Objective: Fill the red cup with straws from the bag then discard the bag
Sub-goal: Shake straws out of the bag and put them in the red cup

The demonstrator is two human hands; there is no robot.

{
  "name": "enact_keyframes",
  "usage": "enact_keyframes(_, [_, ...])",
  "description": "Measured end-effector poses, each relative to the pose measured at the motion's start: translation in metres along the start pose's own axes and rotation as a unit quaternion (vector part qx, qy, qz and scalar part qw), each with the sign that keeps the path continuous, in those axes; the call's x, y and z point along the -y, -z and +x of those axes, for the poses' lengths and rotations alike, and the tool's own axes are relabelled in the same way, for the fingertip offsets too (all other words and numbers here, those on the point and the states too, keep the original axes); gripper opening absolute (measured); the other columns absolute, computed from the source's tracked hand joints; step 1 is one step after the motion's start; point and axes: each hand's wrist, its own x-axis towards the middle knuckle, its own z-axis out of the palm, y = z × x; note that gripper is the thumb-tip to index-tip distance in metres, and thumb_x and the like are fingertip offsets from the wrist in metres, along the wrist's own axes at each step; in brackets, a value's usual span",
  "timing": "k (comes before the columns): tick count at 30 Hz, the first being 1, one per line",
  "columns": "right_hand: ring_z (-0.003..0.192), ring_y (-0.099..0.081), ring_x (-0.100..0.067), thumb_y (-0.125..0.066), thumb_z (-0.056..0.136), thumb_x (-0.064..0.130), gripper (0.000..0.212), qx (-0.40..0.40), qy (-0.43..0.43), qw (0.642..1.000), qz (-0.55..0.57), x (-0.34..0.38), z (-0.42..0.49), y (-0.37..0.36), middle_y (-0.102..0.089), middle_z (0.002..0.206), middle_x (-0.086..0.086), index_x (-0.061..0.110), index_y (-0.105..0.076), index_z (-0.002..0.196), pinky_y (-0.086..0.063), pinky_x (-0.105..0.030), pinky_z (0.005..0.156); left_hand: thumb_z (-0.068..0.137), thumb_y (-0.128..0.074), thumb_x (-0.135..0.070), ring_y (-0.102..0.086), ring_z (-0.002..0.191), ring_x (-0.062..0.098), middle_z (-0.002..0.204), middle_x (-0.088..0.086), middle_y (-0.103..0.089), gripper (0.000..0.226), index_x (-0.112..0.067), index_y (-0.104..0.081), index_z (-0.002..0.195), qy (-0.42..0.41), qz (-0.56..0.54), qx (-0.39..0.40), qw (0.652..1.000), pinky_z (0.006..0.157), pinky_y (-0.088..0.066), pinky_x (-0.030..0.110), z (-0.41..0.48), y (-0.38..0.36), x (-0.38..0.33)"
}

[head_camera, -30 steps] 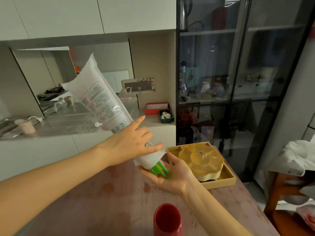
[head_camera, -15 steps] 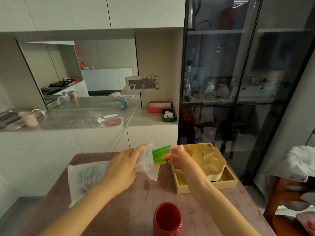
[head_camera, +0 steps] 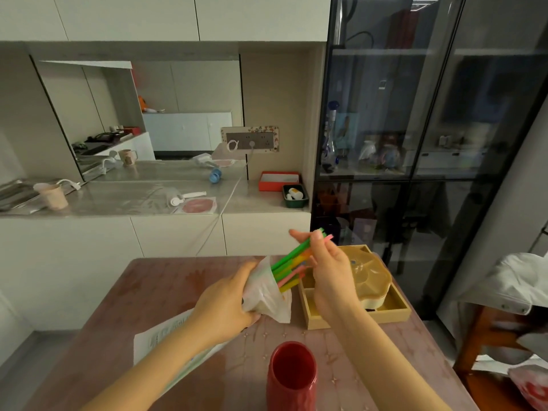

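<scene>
The bag (head_camera: 264,295) in my left hand (head_camera: 225,307) is thin whitish plastic, crinkled and faintly shiny, with print on its flat part. The straws (head_camera: 292,264) between my right hand's (head_camera: 332,271) fingers look like smooth matt plastic in green, pink and yellow. The red cup (head_camera: 292,378) has a glossy, ribbed outer wall. The table (head_camera: 154,292) carries a smooth, slightly shiny patterned cover in dull pink. The tray (head_camera: 394,307) looks like pale matt wood, and the lidded dish (head_camera: 370,274) on it like glossy amber plastic. The cabinet doors (head_camera: 430,114) are dark reflective glass
</scene>
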Motion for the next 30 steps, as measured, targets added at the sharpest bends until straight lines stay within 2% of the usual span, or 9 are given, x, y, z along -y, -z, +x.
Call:
enact_keyframes(2, [0.089,-0.065,0.005,-0.044,0.093,0.04,0.039,-0.009,0.011,1.0,-0.014,0.005,0.005,0.006,-0.071,0.106,0.007,0.013,-0.068,0.106,-0.05,-0.015,0.074,0.068,-0.075,-0.032,-0.062,0.091,0.013,0.112,-0.006,-0.063,0.087,-0.028,-0.022,0.138,-0.004,-0.009,-0.001,1.0,0.072,-0.049,0.026,-0.001,-0.001,0.002])
enact_keyframes(5, [0.11,-0.059,-0.011,-0.055,0.078,0.053,0.05,0.037,-0.033,0.999,-0.018,-0.001,0.006,0.008,-0.067,0.118,0.005,0.022,-0.058,0.117,-0.048,-0.028,0.088,0.07,-0.074,-0.031,-0.061,0.093,0.012,0.113,-0.006,-0.063,0.087,-0.029,-0.021,0.139,-0.014,-0.011,0.001,1.0,0.073,-0.048,0.026,0.0,-0.003,0.0])
enact_keyframes(8, [0.105,-0.065,-0.017,-0.064,0.071,0.049,0.049,0.053,-0.079,0.995,-0.01,-0.01,0.001,0.004,-0.07,0.111,-0.001,0.018,-0.065,0.108,-0.05,-0.039,0.093,0.071,-0.074,-0.031,-0.06,0.096,0.011,0.115,-0.007,-0.062,0.087,-0.031,-0.019,0.139,-0.026,-0.015,0.009,1.0,0.077,-0.049,0.026,0.001,-0.007,-0.005])
enact_keyframes(12, [0.083,-0.071,-0.01,-0.052,0.087,0.043,0.035,0.01,-0.062,0.998,-0.011,-0.015,-0.007,-0.001,-0.075,0.095,0.0,0.016,-0.074,0.09,-0.056,-0.027,0.071,0.071,-0.072,-0.034,-0.061,0.089,0.011,0.109,-0.007,-0.063,0.085,-0.029,-0.021,0.138,-0.022,-0.003,0.02,1.0,0.072,-0.05,0.026,-0.001,-0.013,-0.005])
enact_keyframes(15, [0.082,-0.069,-0.014,-0.045,0.095,0.04,0.042,-0.076,-0.02,0.997,0.022,-0.007,-0.004,0.001,-0.076,0.094,-0.002,0.017,-0.066,0.068,-0.053,-0.032,0.075,0.07,-0.073,-0.034,-0.06,0.087,0.01,0.108,-0.008,-0.062,0.083,-0.031,-0.023,0.136,-0.007,-0.005,0.028,1.0,0.07,-0.048,0.024,-0.008,-0.018,0.0])
enact_keyframes(17, [0.07,-0.069,-0.018,-0.043,0.097,0.037,0.041,-0.131,-0.008,0.984,0.117,0.002,0.004,0.008,-0.074,0.075,-0.005,0.013,-0.057,0.067,-0.052,-0.035,0.074,0.07,-0.072,-0.034,-0.06,0.085,0.009,0.107,-0.009,-0.063,0.08,-0.032,-0.025,0.135,0.004,-0.003,0.027,1.0,0.067,-0.045,0.021,-0.014,-0.021,0.007])
enact_keyframes(20, [0.041,-0.044,-0.009,-0.047,0.096,0.038,0.038,-0.186,0.009,0.948,0.259,0.017,0.016,0.032,-0.046,0.047,0.005,0.016,-0.045,0.065,-0.043,-0.025,0.051,0.071,-0.07,-0.032,-0.06,0.083,0.011,0.105,-0.008,-0.064,0.076,-0.029,-0.029,0.135,0.027,0.009,0.017,0.999,0.062,-0.041,0.021,-0.024,-0.025,0.026])
enact_keyframes(23, [0.038,-0.027,-0.007,-0.05,0.095,0.038,0.041,-0.227,0.032,0.923,0.309,0.029,0.025,0.059,-0.033,0.043,0.008,0.019,-0.041,0.06,-0.029,-0.019,0.038,0.067,-0.072,-0.029,-0.062,0.09,0.016,0.109,-0.008,-0.064,0.078,-0.029,-0.032,0.134,0.053,0.007,-0.003,0.999,0.063,-0.039,0.023,-0.035,-0.026,0.043])
enact_keyframes(30, [0.04,-0.026,-0.008,-0.051,0.095,0.036,0.038,-0.204,0.068,0.964,0.159,0.025,0.013,0.07,-0.03,0.047,0.006,0.019,-0.039,0.063,-0.027,-0.021,0.039,0.062,-0.08,-0.022,-0.063,0.094,0.03,0.11,0.001,-0.066,0.08,-0.024,-0.038,0.13,0.119,-0.019,-0.041,0.992,0.066,-0.047,0.034,-0.045,-0.023,0.064])
